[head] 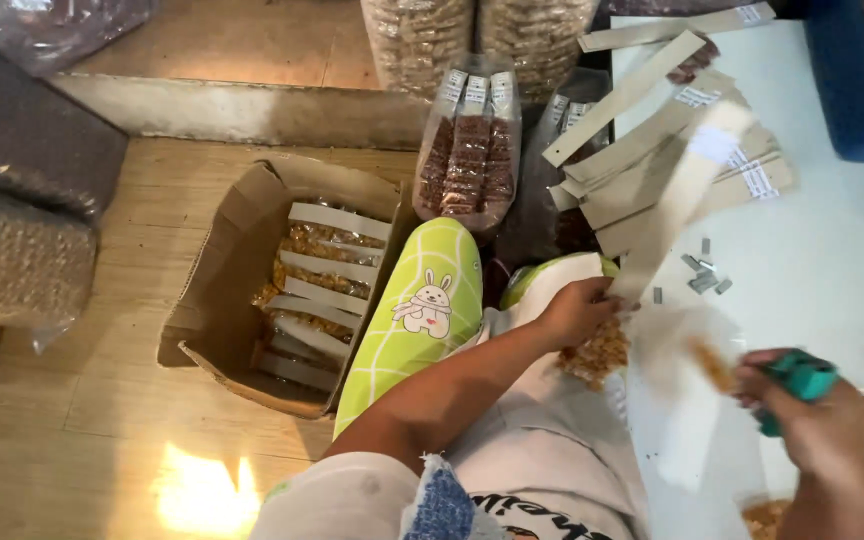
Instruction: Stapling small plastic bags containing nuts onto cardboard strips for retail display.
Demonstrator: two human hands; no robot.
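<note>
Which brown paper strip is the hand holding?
The blurred strip pinched by the left hand, its top lifted above the others lying flat in the pile on the table.

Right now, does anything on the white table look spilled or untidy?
Yes. Small grey staples lie scattered loose on the white table, just beyond the left hand, and the brown paper strips form a crooked, overlapping heap.

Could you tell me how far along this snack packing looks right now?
Done: the cardboard box on the floor holds a batch of packets with paper header strips. In hand: the left hand holds a snack bag with a paper strip at its top, and the right hand grips a green stapler. Left: a pile of unused strips on the white table, with more snack pieces at its right edge.
</note>
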